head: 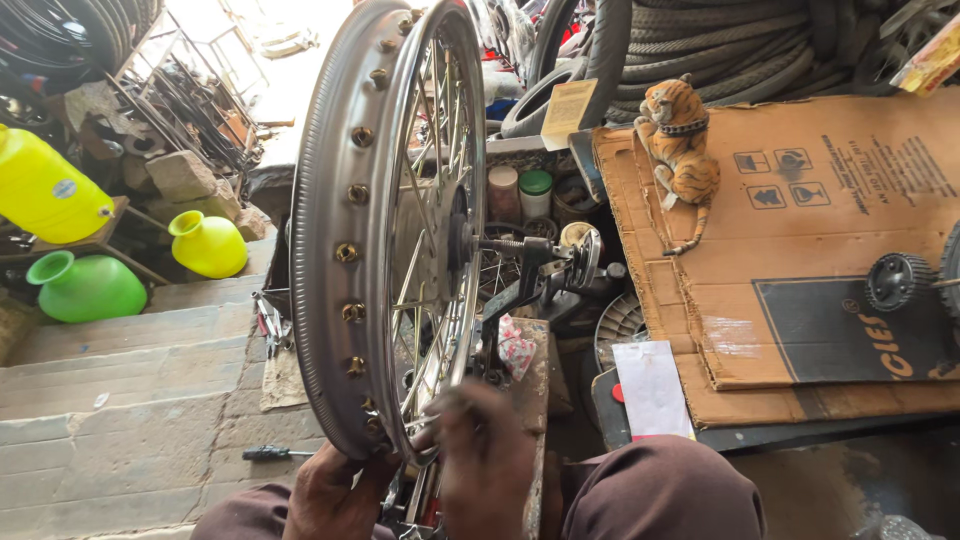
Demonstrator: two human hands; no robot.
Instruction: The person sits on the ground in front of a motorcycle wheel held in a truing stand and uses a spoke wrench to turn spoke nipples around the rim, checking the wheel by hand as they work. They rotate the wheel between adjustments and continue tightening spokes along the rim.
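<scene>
Wheel rim (pixel 325 230) stands upright on a stand so it can spin. At the bottom of the frame, the left hand (pixel 335 490) steadies it; the right hand (pixel 485 455) fingers pinch a spoke (pixel 425 415).

1. Spoked wheel (pixel 385 230) stands upright on a truing stand (pixel 530 275), centre of view.
2. Both hands, left (pixel 335 495) and right (pixel 485 465), are placed at the wheel's lower rim.
3. Jugs (pixel 205 243) lie left of the wheel; flattened cardboard (pixel 800 250) lies right.
4. Toy tiger (pixel 680 140) sits on the cardboard; tyres (pixel 720 50) are stacked behind.
</scene>
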